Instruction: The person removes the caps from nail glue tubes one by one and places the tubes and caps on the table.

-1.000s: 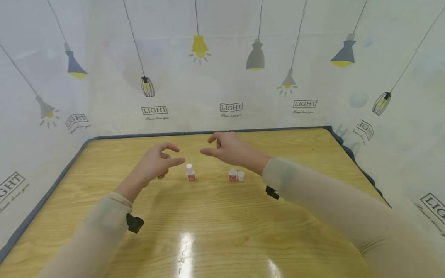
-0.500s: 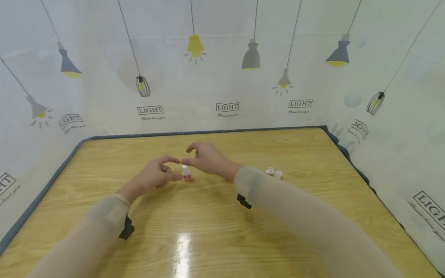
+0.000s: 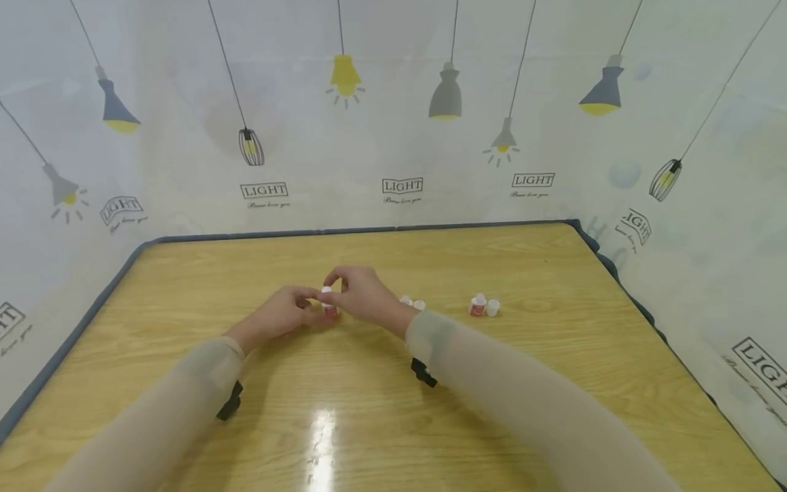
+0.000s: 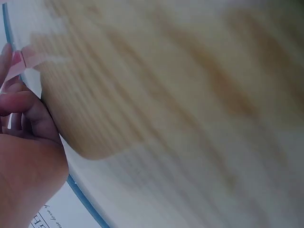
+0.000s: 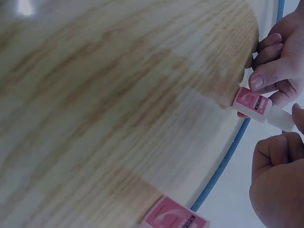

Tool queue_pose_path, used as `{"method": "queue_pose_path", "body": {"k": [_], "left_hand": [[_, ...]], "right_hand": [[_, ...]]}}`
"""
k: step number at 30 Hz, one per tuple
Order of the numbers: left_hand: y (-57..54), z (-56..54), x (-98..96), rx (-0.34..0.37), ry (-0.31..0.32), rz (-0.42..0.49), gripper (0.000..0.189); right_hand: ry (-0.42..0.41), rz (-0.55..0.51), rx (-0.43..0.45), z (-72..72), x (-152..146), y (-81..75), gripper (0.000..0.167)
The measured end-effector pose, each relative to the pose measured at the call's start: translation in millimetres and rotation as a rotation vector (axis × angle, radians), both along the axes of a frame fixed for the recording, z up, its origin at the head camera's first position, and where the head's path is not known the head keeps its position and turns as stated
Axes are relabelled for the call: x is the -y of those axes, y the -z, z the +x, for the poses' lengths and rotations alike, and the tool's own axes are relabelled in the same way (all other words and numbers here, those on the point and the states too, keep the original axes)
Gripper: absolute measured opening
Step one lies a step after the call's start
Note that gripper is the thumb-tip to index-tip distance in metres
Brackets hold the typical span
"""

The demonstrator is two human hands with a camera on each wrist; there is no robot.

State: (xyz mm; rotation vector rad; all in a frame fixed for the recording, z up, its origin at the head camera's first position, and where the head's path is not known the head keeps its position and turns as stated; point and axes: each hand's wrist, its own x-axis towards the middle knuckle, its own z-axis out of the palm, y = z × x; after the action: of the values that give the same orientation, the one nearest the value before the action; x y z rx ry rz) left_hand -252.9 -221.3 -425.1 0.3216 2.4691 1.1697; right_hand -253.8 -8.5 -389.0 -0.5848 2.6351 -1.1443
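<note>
A small white plastic bottle (image 3: 330, 311) with a pink-red label stands upright between my hands, left of the table's middle. My left hand (image 3: 279, 313) grips its body from the left, thumb near the label in the right wrist view. From the right, my right hand (image 3: 364, 294) pinches the white cap (image 5: 281, 118) at the bottle's top between thumb and index finger. In the left wrist view, curled fingers of the left hand (image 4: 28, 123) show at the left edge, with a bit of pink label (image 4: 18, 58) beyond them.
Just behind the right wrist stands a second bottle (image 5: 173, 216), mostly hidden in the head view, with a loose white cap (image 3: 419, 305) beside it. Farther right is a third bottle (image 3: 477, 307) and its loose cap (image 3: 493, 308). A printed wall sheet borders the wooden table (image 3: 492, 396).
Both hands have come down and inward from above the bottle; the left has taken hold of its body, the right its cap. The third bottle has come into view from behind the right sleeve.
</note>
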Motion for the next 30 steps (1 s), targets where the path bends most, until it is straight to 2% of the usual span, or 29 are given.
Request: {"method": "queue_pose_path", "body": {"k": [3,8,16,21,30], "left_hand": [[-1.1,-1.5,-1.7,-0.038,0.006,-0.035,0.045],[-2.1,-1.4,-3.9,-0.042,0.011,-0.06,0.042],[-1.2,0.9,-6.5,-0.052,0.055,-0.073,0.035],[-1.3,0.3,-6.3,-0.046,0.048,-0.071,0.034],[0.1,-1.4,-3.9,0.009,0.015,-0.028,0.033]], "right_hand": [[0.023,-0.021,-0.003,1.2,-0.3,1.1,0.026],[0.039,-0.083,-0.002,4.0,-1.1,3.2,0.025],[0.0,-0.093,-0.035,7.6,-1.0,4.3,0.022],[-0.022,-0.098,-0.051,7.1,-1.4,5.4,0.025],[0.023,-0.159,0.059,5.8,-0.7,8.4,0.029]]}}
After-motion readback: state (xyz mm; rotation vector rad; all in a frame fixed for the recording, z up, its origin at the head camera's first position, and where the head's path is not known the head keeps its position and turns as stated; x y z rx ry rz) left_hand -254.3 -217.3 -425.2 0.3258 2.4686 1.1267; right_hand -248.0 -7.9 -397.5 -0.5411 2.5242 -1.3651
